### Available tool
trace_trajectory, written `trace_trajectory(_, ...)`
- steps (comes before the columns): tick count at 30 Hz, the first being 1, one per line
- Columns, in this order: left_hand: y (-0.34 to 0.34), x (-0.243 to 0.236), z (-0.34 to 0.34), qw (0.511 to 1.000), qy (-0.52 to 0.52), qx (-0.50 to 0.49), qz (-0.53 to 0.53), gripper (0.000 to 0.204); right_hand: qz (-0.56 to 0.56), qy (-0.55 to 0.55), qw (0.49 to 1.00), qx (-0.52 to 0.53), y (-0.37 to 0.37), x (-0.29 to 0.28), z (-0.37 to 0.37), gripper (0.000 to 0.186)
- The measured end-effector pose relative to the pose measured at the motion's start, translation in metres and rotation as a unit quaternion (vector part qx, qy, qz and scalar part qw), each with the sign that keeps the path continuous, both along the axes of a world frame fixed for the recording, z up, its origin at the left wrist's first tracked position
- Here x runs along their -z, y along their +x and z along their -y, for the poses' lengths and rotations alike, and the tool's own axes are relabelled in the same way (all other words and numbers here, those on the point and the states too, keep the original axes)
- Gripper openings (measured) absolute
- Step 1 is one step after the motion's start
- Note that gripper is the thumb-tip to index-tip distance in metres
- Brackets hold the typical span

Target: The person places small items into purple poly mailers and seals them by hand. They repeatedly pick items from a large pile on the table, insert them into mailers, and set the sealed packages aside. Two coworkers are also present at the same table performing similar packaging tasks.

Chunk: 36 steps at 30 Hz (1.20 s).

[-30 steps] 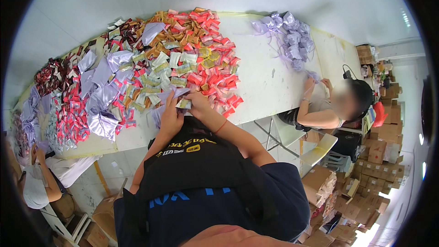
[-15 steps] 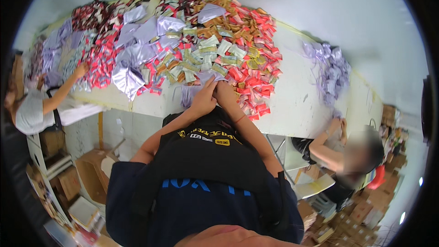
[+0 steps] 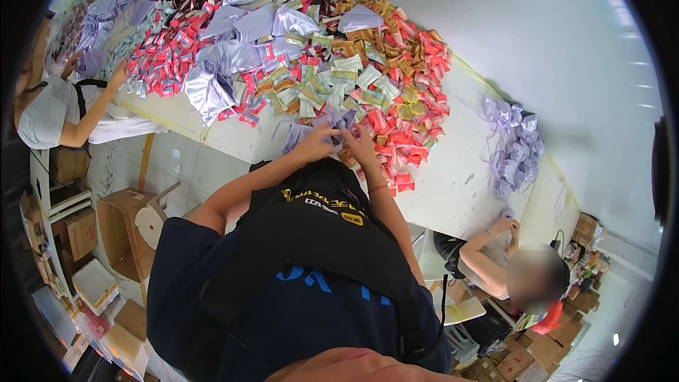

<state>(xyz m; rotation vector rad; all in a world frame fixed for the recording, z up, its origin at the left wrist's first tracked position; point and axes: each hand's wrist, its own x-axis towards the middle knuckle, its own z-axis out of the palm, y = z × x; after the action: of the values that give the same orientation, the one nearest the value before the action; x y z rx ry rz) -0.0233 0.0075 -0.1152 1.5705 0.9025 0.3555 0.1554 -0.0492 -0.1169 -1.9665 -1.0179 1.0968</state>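
My left hand [image 3: 315,144] and my right hand [image 3: 361,147] are close together at the near edge of the table, in front of a heap of small wrapped packets [image 3: 332,78]. Between them is a lavender satin pouch [image 3: 342,119], its fabric spread at the top. The left fingers are closed on one side of it, and the right fingers grip the other side. What lies inside the pouch is too small to make out. More lavender fabric [image 3: 296,136] lies on the table beside my left hand.
Several flat lavender pouches [image 3: 230,56] lie among red, green, brown and yellow packets. Filled lavender pouches [image 3: 516,145] are piled at the right. One co-worker [image 3: 60,110] reaches into the heap at the left; another [image 3: 495,262] works at the right. A cardboard box [image 3: 120,230] stands below.
My hands have moved slightly apart, and the pouch between them is spread wider. The whole view has shifted and tilted a little.
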Motion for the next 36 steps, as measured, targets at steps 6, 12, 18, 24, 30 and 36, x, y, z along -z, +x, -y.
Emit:
trace_trajectory(6,-0.013,-0.047,-0.037,0.977,0.199,0.031,-0.065,0.047,0.073,0.078,0.993,-0.052,-0.007,0.023,0.004,0.041)
trace_trajectory(12,0.009,-0.012,-0.058,0.889,0.246,0.221,-0.317,0.029,0.162,-0.125,0.969,-0.141,0.005,0.023,-0.021,0.052)
trace_trajectory(18,-0.021,-0.03,-0.063,0.959,-0.258,0.096,-0.063,0.012,0.152,-0.089,0.969,-0.172,-0.009,0.01,-0.014,0.061)
trace_trajectory(24,-0.043,-0.025,-0.037,0.751,-0.553,-0.254,0.258,0.024,-0.397,-0.095,0.911,0.049,0.021,-0.035,0.027,0.027)
trace_trajectory(30,-0.072,0.003,-0.03,0.666,-0.578,-0.342,0.324,0.024,-0.529,0.02,0.783,0.326,0.028,-0.048,0.055,0.031)
trace_trajectory(36,-0.068,-0.008,-0.034,0.925,-0.249,-0.285,0.032,0.021,-0.185,0.249,0.905,0.292,0.102,-0.114,0.034,0.029)
